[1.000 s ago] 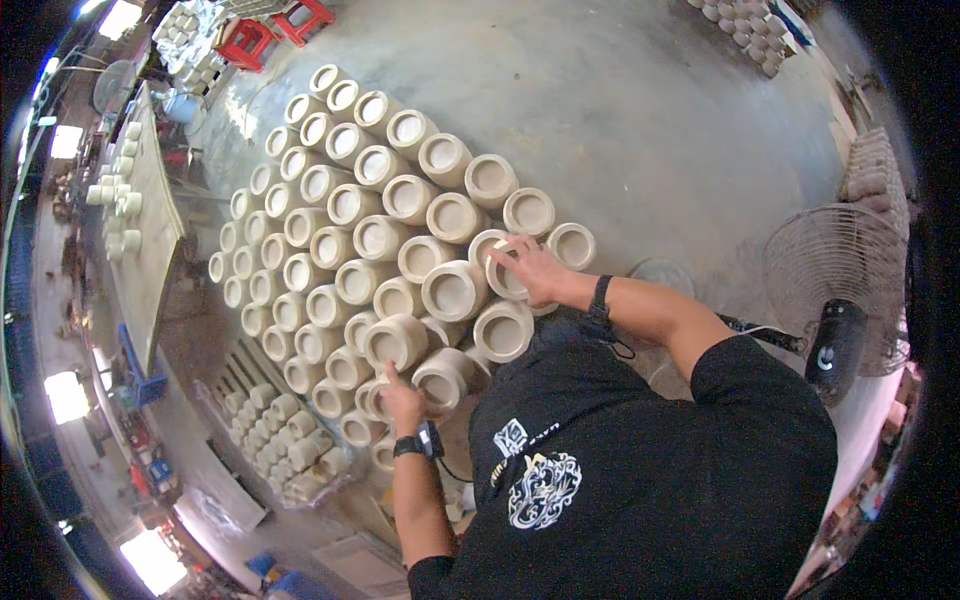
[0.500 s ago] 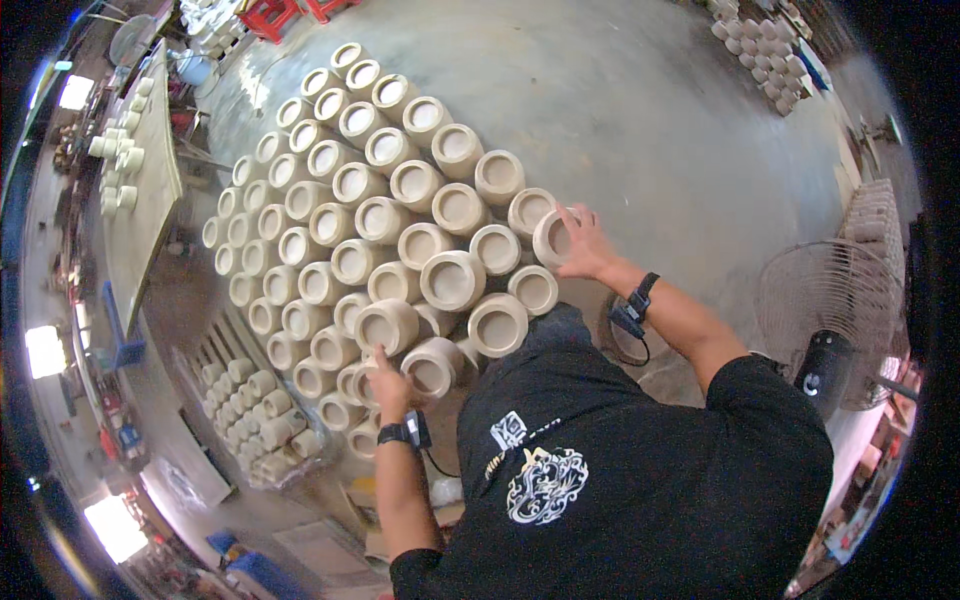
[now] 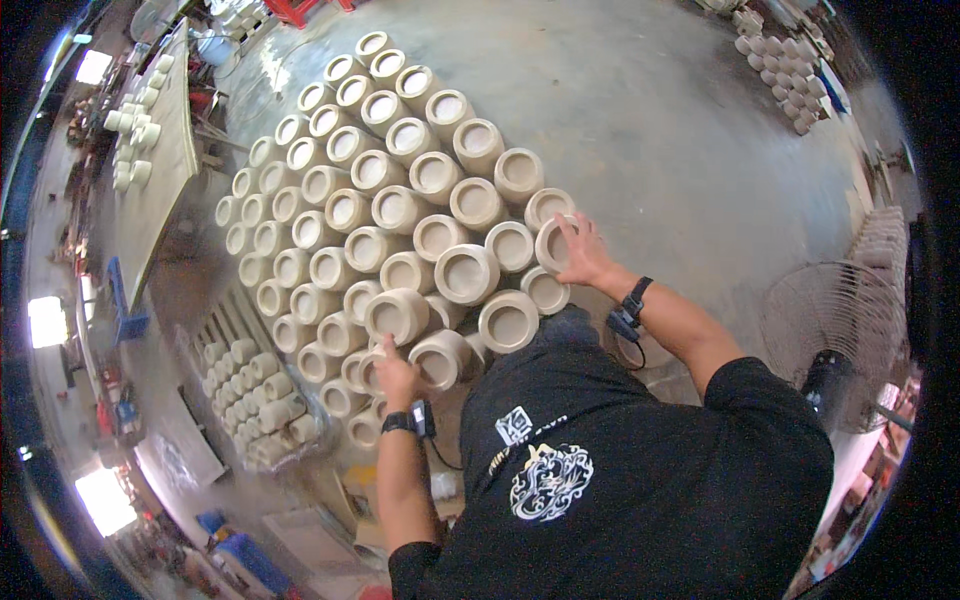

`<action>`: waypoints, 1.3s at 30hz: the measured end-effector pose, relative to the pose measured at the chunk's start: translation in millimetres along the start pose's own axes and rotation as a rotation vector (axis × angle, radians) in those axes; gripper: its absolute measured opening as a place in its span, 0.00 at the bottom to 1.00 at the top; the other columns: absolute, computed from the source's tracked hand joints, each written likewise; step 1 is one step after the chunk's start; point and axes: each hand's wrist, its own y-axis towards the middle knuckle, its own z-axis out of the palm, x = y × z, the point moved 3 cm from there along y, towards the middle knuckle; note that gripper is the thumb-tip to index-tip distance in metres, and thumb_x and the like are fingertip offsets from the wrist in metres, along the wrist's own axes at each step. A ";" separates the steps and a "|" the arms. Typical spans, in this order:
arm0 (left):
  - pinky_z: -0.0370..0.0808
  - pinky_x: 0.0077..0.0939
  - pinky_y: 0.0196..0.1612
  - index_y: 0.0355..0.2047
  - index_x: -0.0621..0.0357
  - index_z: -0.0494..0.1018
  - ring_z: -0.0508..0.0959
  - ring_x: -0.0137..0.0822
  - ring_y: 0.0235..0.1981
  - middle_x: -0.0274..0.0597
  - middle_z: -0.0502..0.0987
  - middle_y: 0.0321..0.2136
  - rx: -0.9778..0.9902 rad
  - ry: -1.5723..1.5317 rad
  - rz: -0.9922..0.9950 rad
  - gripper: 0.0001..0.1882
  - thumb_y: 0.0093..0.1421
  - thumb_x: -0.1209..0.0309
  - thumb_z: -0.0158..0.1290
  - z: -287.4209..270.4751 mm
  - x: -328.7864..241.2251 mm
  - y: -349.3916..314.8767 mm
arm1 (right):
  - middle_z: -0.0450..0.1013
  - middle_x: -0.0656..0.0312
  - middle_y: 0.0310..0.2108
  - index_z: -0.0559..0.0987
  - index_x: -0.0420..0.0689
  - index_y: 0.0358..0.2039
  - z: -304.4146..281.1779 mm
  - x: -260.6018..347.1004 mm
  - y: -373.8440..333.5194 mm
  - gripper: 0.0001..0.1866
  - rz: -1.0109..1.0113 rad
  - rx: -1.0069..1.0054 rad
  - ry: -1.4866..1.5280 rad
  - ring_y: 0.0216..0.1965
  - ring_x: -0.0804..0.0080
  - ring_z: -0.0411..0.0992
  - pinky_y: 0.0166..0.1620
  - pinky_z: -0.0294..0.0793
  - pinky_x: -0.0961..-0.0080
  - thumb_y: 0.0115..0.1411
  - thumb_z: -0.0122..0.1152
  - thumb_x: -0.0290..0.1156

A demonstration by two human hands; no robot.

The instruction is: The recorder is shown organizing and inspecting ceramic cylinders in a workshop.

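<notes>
Pale clay pots lie in a large stack, their round recessed ends facing up toward me. At the stack's right edge, my right hand (image 3: 588, 256) grips a clay pot (image 3: 552, 246), fingers spread over its rim and side. Low on the near side is my left hand (image 3: 400, 380), one digit pointing up against the lower edge of a bigger-looking pot (image 3: 397, 316). Its other fingers are largely hidden, so its hold is unclear. Another pot (image 3: 438, 362) lies just right of that hand. Close to my body sits one more pot (image 3: 507, 321).
A pallet of smaller pots (image 3: 262, 390) stands at the left. Beyond it, a long board (image 3: 165, 190) bears several pots. A wire-caged fan (image 3: 830, 320) is at the right. More stacked pots (image 3: 790, 75) stand far right, red stools (image 3: 290, 10) at the back.
The view has shifted slightly. The pot under my right hand has moved a little left relative to its neighbours. My left hand stays against the same pot.
</notes>
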 end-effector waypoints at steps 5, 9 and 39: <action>0.71 0.48 0.49 0.67 0.44 0.48 0.73 0.62 0.44 0.67 0.73 0.41 -0.016 0.046 -0.026 0.51 0.45 0.70 0.62 -2.5 -4.7 -2.0 | 0.50 0.39 0.60 0.49 0.50 0.67 -1.7 2.9 -0.9 0.64 0.036 0.020 0.004 0.59 0.38 0.54 0.57 0.68 0.50 0.29 0.78 0.40; 0.70 0.48 0.49 0.68 0.42 0.47 0.73 0.62 0.44 0.69 0.71 0.41 -0.031 0.028 -0.024 0.51 0.46 0.71 0.61 4.8 3.0 1.5 | 0.50 0.39 0.60 0.49 0.50 0.67 1.5 5.2 -1.4 0.64 -0.032 -0.033 0.038 0.59 0.38 0.54 0.58 0.66 0.50 0.30 0.78 0.41; 0.70 0.45 0.49 0.66 0.40 0.54 0.72 0.61 0.43 0.69 0.66 0.46 -0.033 -0.076 -0.095 0.43 0.48 0.73 0.57 11.9 2.8 2.9 | 0.68 0.46 0.40 0.68 0.38 0.48 7.9 126.2 16.6 0.32 -0.534 -0.137 0.216 0.44 0.47 0.69 0.46 0.71 0.57 0.45 0.69 0.40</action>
